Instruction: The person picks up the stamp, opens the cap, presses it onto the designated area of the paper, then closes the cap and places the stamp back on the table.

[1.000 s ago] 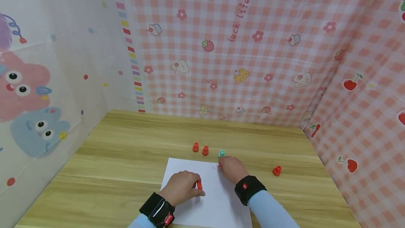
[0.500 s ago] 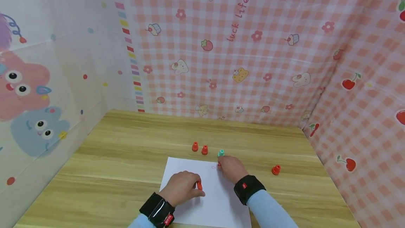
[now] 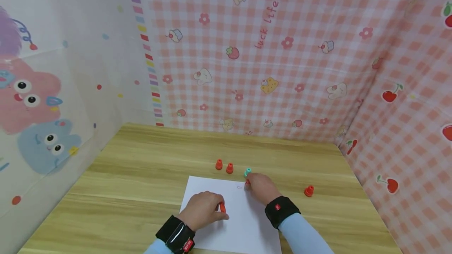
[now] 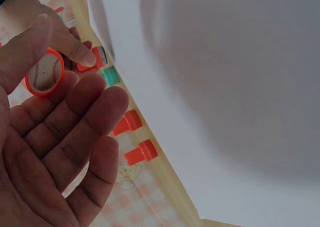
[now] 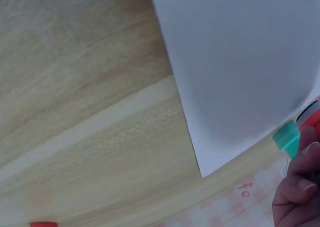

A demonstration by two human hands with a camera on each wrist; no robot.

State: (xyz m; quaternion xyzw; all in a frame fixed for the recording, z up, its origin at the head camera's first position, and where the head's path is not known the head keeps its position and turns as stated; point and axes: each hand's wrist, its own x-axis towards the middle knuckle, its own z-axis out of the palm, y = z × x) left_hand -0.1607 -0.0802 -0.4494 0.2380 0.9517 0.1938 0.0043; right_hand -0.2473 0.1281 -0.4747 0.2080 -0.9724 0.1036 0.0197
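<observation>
Nearest, the left hand (image 3: 203, 209) is seen above the sheet of paper (image 3: 236, 236). By its thumb and fingers an orange-rimmed piece (image 4: 45, 73) with a baseball picture on its round face is pinched; the other fingers are kept a little bent. If this pinch is loosened, the piece could be dropped onto the paper, and a stray mark might be made.

The sheet does not appear to be held down by either hand, so it could be shifted by a sideways push.

Farther, at the top edge of the sheet, a red piece (image 5: 312, 120) is grasped in the fingers of the right hand (image 3: 262, 188). Whether its face is in contact with the paper cannot be told. Near it a faint red mark (image 3: 239, 187) is seen; it might be smeared, if it is wet and is brushed. Because the edge is so close, part of the face could be placed outside the sheet.

Just beyond these fingers stands a teal piece (image 3: 248, 171), which could be knocked over by a small forward movement. Two upright red pieces (image 3: 229, 168) are less endangered, being farther from the hand.
</observation>
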